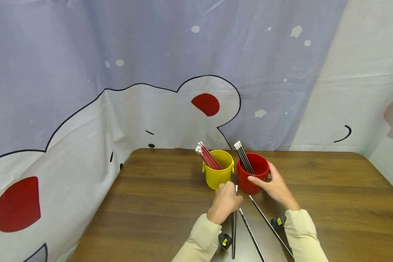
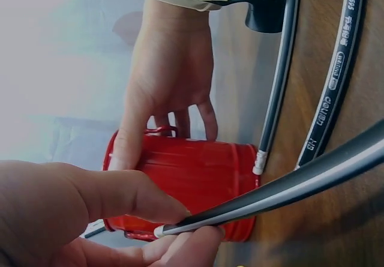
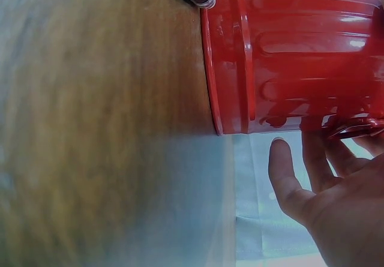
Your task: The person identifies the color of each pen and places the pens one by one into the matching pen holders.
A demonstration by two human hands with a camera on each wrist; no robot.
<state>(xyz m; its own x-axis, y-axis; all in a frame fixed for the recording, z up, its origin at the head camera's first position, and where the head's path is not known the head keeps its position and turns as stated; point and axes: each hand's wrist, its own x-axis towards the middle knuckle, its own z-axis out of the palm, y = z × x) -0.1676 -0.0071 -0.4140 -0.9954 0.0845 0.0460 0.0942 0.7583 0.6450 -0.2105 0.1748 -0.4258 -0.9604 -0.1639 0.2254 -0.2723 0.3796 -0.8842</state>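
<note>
My left hand [image 1: 225, 202] pinches a black pencil [image 1: 234, 233] near its white eraser end, between thumb and fingers. In the left wrist view this pencil [image 2: 276, 189] slants across in front of the red bucket. My right hand [image 1: 277, 186] holds the red bucket [image 1: 249, 185] at its right side, thumb on the front near the rim. Several black pencils [image 1: 245, 158] with white tips lean inside that bucket. Its side handle [image 3: 360, 126] lies by the fingers in the right wrist view.
A yellow bucket [image 1: 217, 178] with several red pencils [image 1: 209, 156] stands left of the red one. Two black pencils lie on the wooden table [image 1: 150, 203]: one [image 1: 252, 234] between my arms, the other [image 1: 270, 225] beside the right wrist. A printed curtain [image 1: 150, 116] hangs behind.
</note>
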